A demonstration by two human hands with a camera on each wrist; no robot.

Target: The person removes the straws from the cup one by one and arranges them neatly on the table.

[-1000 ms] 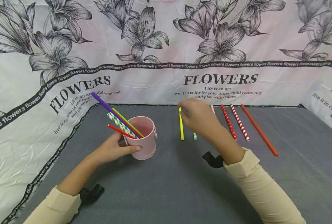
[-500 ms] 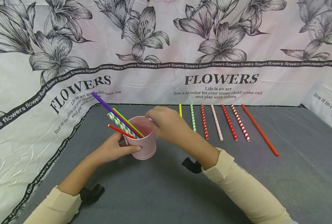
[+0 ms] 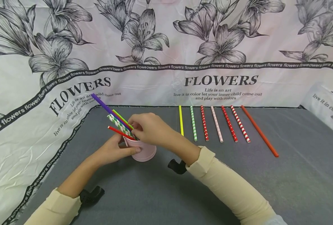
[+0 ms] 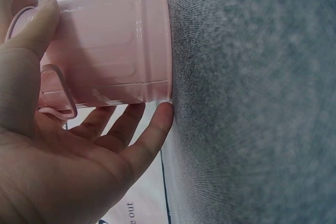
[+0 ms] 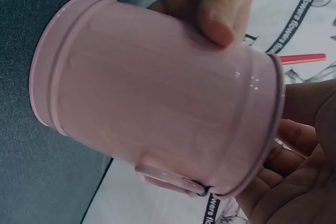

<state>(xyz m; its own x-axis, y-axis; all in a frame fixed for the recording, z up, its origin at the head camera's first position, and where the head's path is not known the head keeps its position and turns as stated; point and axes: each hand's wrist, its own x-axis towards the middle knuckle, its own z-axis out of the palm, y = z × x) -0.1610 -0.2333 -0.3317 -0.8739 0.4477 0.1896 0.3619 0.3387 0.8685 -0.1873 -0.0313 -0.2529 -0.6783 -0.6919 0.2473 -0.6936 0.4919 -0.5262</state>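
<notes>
A pink bucket [image 3: 145,152] stands on the dark cloth, with several straws leaning out to the left: a purple straw [image 3: 103,104], a lime green one, a green-and-white one and a red straw [image 3: 116,130]. My left hand [image 3: 114,151] grips the bucket's left side, thumb across the front; in the left wrist view the other fingers [image 4: 152,135] lie along its wall. Over the bucket's mouth, my right hand [image 3: 150,128] has its bent fingertips right at the straws. In the right wrist view the bucket's rim partly hides these fingers, and I cannot tell whether they pinch a straw.
To the right, several straws lie side by side, from a yellow straw [image 3: 181,120] through a green-striped straw [image 3: 193,123] and dotted ones to a long orange-red straw [image 3: 259,131]. Behind them rises a white flower-printed cloth [image 3: 155,84].
My right hand has left the yellow straw at the row's left end and moved left to the straws in the bucket. The left hand and bucket have stayed in place.
</notes>
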